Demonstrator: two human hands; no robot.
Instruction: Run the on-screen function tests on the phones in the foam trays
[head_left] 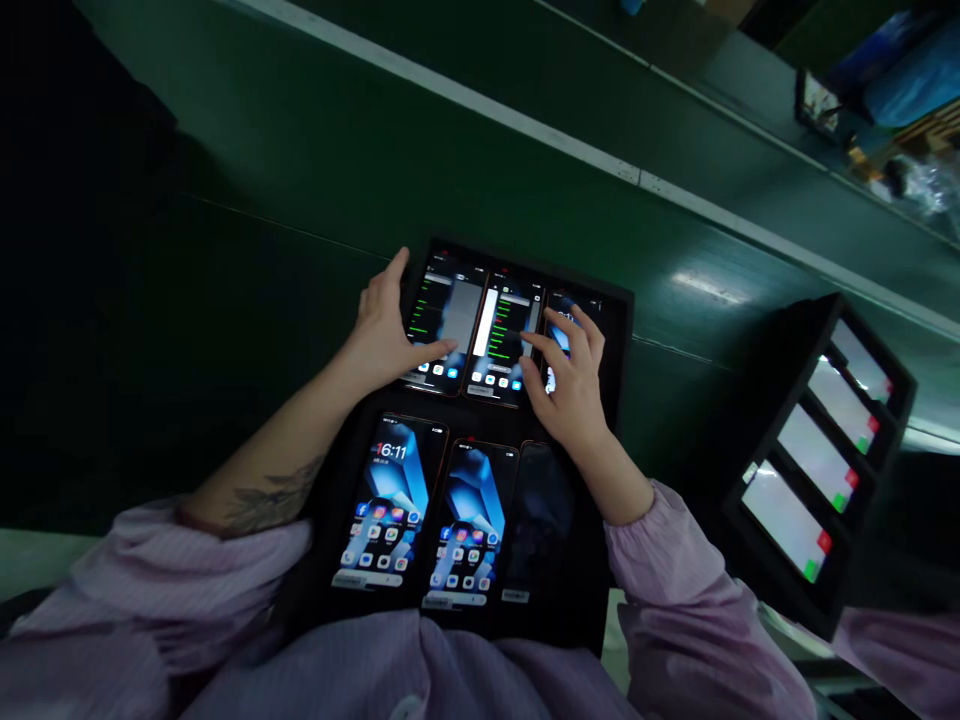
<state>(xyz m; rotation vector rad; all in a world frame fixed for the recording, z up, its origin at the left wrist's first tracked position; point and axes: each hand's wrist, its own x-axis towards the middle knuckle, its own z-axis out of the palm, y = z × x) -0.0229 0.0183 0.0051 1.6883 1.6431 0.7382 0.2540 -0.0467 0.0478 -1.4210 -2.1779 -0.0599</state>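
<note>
A dark tray (619,345) in front of me holds phones in two rows of three. My left hand (382,330) lies open at the tray's upper left, its thumb over the screen of the far left phone (442,315). My right hand (570,385) is open with bent, spread fingers. Its fingertips are at the far middle phone (501,335) and partly cover the far right phone (561,298); contact is unclear. Nearer me, the left phone (394,500) and middle phone (472,530) show lit home screens, while the right phone (536,520) is dark.
To the right, another dark tray (791,390) carries several phones with pale screens and red and green patches. A pale strip (525,110) crosses the green table (300,150). Clear plastic (930,190) and other items lie at the upper right. A pinkish sleeve (892,650) shows at the lower right.
</note>
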